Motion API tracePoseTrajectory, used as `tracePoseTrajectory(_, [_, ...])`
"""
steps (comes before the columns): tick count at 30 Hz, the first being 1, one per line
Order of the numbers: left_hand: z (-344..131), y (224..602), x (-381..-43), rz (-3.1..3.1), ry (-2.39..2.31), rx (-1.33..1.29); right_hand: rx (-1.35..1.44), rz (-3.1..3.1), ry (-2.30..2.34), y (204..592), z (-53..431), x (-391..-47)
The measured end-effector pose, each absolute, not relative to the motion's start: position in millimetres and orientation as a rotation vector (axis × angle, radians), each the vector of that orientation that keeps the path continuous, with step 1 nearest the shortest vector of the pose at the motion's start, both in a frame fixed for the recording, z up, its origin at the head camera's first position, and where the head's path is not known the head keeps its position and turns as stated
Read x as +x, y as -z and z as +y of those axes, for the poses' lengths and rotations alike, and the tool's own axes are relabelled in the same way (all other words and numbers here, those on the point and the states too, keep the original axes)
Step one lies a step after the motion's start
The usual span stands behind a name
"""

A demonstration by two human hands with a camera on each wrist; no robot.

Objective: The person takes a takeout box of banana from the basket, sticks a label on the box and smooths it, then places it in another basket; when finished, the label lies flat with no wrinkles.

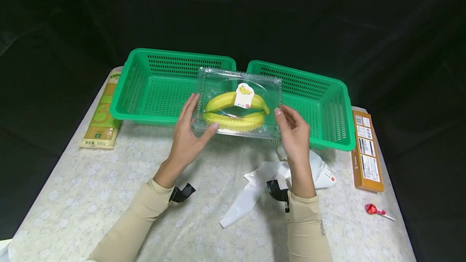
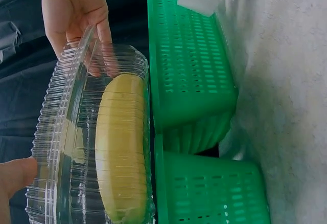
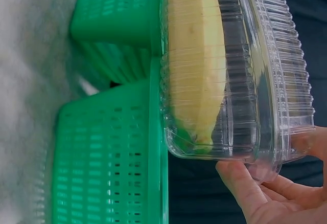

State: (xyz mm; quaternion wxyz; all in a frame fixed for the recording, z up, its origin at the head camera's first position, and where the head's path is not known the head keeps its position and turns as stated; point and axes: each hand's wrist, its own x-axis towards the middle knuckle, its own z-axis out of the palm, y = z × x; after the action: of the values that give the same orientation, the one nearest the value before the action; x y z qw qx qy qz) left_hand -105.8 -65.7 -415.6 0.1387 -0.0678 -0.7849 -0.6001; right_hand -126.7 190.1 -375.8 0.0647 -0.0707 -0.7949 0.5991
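Both hands hold up a clear plastic clamshell box (image 1: pixel 216 79), one at each end, in front of and above the two green baskets. Through its lid show yellow bananas (image 1: pixel 233 123) and a white sticker (image 1: pixel 243 96) with a banana picture. My left hand (image 1: pixel 186 140) grips the left end, its thumb on the near side. At the right end, my right hand (image 1: pixel 296 134) pinches the edge between thumb and fingers. Ribbed walls and a closed rim of the box (image 3: pixel 245 81) fill much of the right wrist view, with the right fingertips at its end.
Left and right green baskets (image 1: pixel 123 104) (image 1: pixel 347 112) stand side by side at the back. A yellow-green 500g packet (image 1: pixel 102 116) lies far left. On the right are an orange box (image 1: pixel 367 153), a red lollipop (image 1: pixel 371 209) and a crumpled white wrapper (image 1: pixel 247 197).
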Motion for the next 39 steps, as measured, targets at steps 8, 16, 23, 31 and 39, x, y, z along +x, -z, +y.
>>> tracePoseTrajectory(8, [-62.2, 416.5, -108.1, -2.286, 1.745, -0.187, -0.231, -2.362, -1.798, 376.9, 191.7, -125.4])
tracePoseTrajectory(16, [-59.9, 414.5, -109.1, -2.296, 1.733, -0.193, -0.234, -2.389, -1.787, 376.4, 195.5, -125.5])
tracePoseTrajectory(23, [-52.6, 412.0, -112.3, -2.298, 1.739, -0.230, -0.264, -2.380, -1.774, 373.2, 204.2, -123.4])
tracePoseTrajectory(31, [-45.7, 410.7, -113.3, -2.325, 1.744, -0.232, -0.303, -2.369, -1.785, 371.3, 211.0, -124.3])
tracePoseTrajectory(39, [-41.0, 413.2, -114.9, -2.334, 1.745, -0.253, -0.314, -2.367, -1.780, 373.4, 216.9, -123.6])
